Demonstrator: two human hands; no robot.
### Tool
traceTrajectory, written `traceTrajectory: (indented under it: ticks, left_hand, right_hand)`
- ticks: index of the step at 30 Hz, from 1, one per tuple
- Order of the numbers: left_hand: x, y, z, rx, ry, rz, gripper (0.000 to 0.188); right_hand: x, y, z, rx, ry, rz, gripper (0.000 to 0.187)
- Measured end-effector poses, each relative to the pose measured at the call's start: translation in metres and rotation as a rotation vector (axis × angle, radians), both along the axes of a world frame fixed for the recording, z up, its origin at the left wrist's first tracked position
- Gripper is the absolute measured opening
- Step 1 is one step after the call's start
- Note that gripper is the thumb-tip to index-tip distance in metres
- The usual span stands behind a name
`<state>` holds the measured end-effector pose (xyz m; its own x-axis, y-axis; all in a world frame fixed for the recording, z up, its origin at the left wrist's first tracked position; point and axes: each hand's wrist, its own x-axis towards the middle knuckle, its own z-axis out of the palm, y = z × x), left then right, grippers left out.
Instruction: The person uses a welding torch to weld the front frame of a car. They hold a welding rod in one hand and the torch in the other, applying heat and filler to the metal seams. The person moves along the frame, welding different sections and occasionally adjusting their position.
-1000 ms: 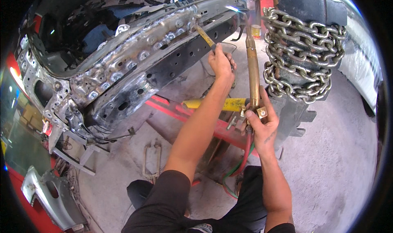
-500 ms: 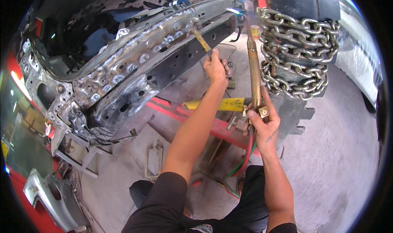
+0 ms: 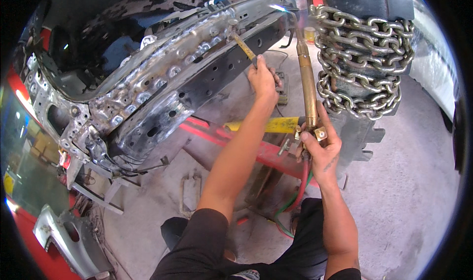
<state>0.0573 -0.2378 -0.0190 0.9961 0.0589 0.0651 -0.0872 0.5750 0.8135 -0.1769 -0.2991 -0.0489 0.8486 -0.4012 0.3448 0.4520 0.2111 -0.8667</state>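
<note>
Our left grip (image 3: 264,80) is closed round the hammer (image 3: 244,45), its head up at the rail (image 3: 160,73) ahead, contact unclear. Our right grip (image 3: 322,149) closes on the base of the torch (image 3: 306,83), flame (image 3: 278,7) lit. Bright spots already dot the rail; what remains, we cannot tell.

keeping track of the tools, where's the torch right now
In the head view, the torch is right of centre, held in the right hand, between the hammer in the left hand and the chain.
</note>
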Motion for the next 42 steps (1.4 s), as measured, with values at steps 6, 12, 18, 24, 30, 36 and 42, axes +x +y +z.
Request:
traceTrajectory:
  ticks: [6,12,18,24,30,36,42]
  left_hand:
    - [0.014,-0.012,-0.011,-0.010,-0.103,0.096,0.032]
    - [0.007,-0.023,-0.009,-0.076,-0.036,0.102,0.031]
    - [0.000,-0.019,0.019,-0.130,0.082,0.081,0.034]
    - [-0.002,-0.013,0.025,-0.119,0.084,0.058,0.035]
    - [-0.010,-0.002,0.017,-0.084,0.075,0.008,0.032]
    - [-0.009,-0.004,0.037,-0.158,0.124,-0.036,0.035]
    - [-0.005,0.004,0.035,-0.171,0.150,-0.071,0.033]
  right_hand:
    - [-0.001,0.005,0.008,0.015,0.013,0.033,0.071]
    - [-0.003,-0.005,0.008,-0.016,0.001,0.012,0.071]
    - [0.002,-0.013,0.008,-0.034,-0.045,-0.001,0.072]
    - [-0.003,-0.013,0.006,-0.036,-0.022,0.038,0.071]
    - [-0.003,-0.012,0.004,-0.039,0.020,0.065,0.071]
    - [0.002,-0.009,0.005,-0.091,-0.019,0.061,0.072]
    - [-0.001,-0.009,0.003,-0.088,-0.052,0.068,0.072]
